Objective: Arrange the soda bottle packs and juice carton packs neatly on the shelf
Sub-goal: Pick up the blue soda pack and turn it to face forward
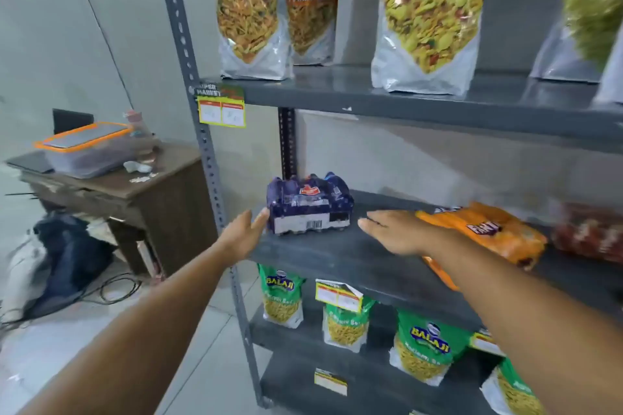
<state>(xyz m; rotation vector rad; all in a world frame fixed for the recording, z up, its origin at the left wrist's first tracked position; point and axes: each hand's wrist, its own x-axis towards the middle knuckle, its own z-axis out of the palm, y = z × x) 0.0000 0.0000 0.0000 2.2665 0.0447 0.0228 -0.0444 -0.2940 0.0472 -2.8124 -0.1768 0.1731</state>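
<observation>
We are squaring the dark blue juice carton pack (310, 204) at the middle shelf's (337, 256) left end, left hand (244, 234) spread and touching its side, right hand (392, 234) flat and empty (orange soda bottle pack (485, 232) lying askew behind), probably needing straightening next.

Dark blue shrink-wrapped pack (309, 204) lies flat at the left end of the middle shelf (337, 259), barcode label facing me. Orange soda pack (485, 232) lies on its side further right on that shelf, well apart; a blurred red pack (588, 232) sits beyond it.
</observation>
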